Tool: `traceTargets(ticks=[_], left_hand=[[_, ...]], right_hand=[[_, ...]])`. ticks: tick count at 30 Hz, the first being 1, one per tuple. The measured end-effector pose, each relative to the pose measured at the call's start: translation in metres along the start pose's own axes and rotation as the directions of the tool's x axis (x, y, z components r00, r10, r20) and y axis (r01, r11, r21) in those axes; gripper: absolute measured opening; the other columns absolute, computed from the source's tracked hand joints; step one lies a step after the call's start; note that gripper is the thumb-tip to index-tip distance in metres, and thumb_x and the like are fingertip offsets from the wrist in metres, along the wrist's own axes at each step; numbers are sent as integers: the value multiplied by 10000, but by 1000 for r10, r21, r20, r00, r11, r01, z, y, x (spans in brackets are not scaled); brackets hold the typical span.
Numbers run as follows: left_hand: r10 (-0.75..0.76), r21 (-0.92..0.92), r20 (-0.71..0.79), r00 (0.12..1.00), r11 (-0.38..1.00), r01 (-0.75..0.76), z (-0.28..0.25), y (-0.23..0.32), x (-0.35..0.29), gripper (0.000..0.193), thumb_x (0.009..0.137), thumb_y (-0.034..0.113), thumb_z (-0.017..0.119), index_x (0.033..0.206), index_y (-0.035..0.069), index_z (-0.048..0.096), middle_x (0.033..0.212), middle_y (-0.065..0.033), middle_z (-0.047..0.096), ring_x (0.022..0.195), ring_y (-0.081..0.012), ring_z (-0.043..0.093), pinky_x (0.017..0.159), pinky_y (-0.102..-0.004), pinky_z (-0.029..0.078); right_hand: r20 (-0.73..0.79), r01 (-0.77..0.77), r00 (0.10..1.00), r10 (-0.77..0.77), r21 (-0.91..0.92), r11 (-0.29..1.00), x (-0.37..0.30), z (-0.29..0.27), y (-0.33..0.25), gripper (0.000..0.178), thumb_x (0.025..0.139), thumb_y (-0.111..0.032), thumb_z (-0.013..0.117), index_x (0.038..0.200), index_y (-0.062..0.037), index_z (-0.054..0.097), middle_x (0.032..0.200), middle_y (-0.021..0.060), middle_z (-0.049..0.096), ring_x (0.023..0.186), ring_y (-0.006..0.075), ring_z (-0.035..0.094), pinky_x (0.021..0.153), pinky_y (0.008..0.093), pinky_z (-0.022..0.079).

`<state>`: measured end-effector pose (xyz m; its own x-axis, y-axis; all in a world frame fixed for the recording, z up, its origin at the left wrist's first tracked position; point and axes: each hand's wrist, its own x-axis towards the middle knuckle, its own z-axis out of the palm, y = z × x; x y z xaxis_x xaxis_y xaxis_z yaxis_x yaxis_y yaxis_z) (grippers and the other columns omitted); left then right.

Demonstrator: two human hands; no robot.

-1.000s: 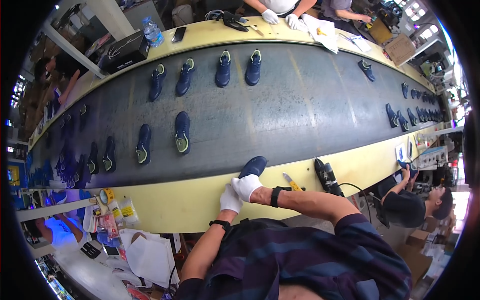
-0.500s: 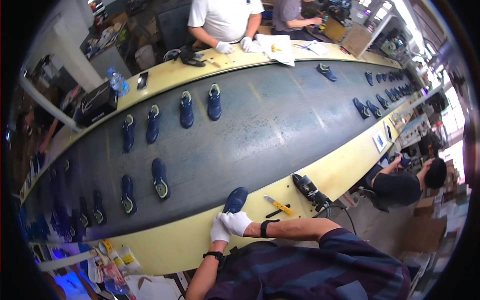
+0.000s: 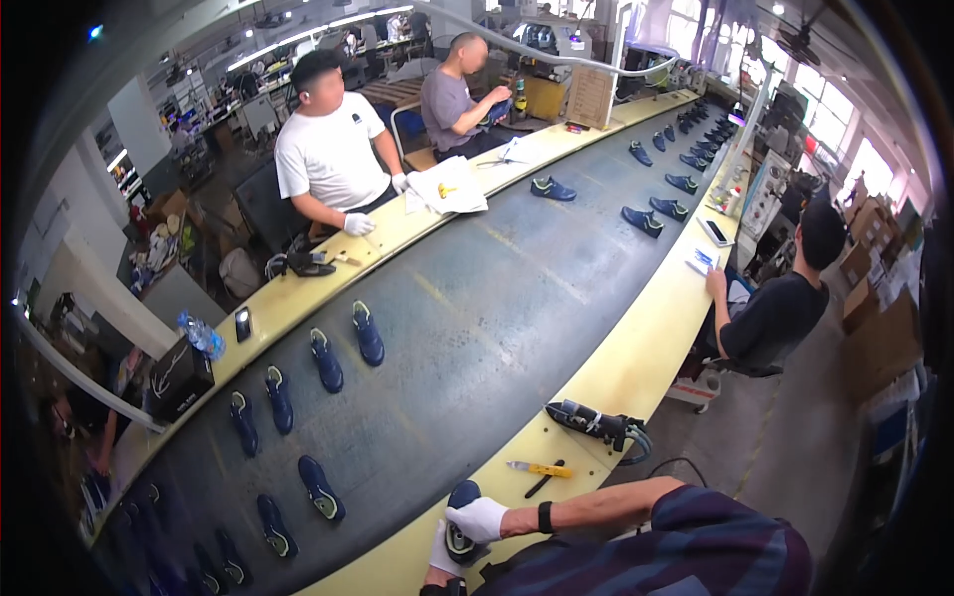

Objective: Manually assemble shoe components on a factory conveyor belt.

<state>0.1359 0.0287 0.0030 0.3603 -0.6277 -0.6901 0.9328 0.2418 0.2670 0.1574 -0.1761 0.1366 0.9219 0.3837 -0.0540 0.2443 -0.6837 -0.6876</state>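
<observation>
A dark blue sports shoe (image 3: 463, 492) is held between my two white-gloved hands at the near table edge, its toe pointing away and its light-lined opening partly showing. My right hand (image 3: 481, 519) is closed across the top of the shoe. At its left side and heel, my left hand (image 3: 441, 552) grips it, with the fingers mostly covered. Just beyond my right wrist lie a yellow utility knife (image 3: 542, 470) and a thin black tool (image 3: 543, 482) partly under it. Farther along the table rests a black hand-held tool (image 3: 596, 425) with a cable.
A grey conveyor belt (image 3: 447, 338) runs between yellow tabletops and carries several blue shoes (image 3: 330, 360). Across it sits a person in a white shirt (image 3: 328, 149), beside white paper (image 3: 447, 186). A person in black (image 3: 780, 308) sits at the right. A bottle (image 3: 202, 335) stands far left.
The view has swung up and toward the right. My hands have drawn the shoe back from the belt edge, and its opening now shows. The person at right now reaches to a card on the table.
</observation>
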Motion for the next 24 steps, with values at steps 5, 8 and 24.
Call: traceTargets(ticks=[5,8,24], left_hand=[[-61,-192,324,944,973,128,11,7,-5,634,1068,641,422,1477,174,551,1262,-78,715,1030,-308,711,809,-516,600],[267,109,39,963,957,-270,101,39,-21,571,1075,478,573,1528,130,564,1407,-35,684,1225,-210,665,1058,-373,518],[-10,279,-293,956,955,96,129,35,-29,508,1035,565,551,1207,104,679,895,-41,740,671,-161,697,456,-312,441]], right_hand=[[136,-101,986,99,12,995,-23,-17,5,179,944,-175,610,1091,-76,586,869,215,697,779,441,715,644,516,558],[154,-91,982,105,-96,991,-36,-46,39,172,967,-161,559,1122,-102,605,877,169,718,781,404,720,678,515,576],[-203,-645,758,620,-91,759,-93,-144,236,383,934,-373,767,1117,-50,672,1054,204,743,1020,396,713,891,462,559]])
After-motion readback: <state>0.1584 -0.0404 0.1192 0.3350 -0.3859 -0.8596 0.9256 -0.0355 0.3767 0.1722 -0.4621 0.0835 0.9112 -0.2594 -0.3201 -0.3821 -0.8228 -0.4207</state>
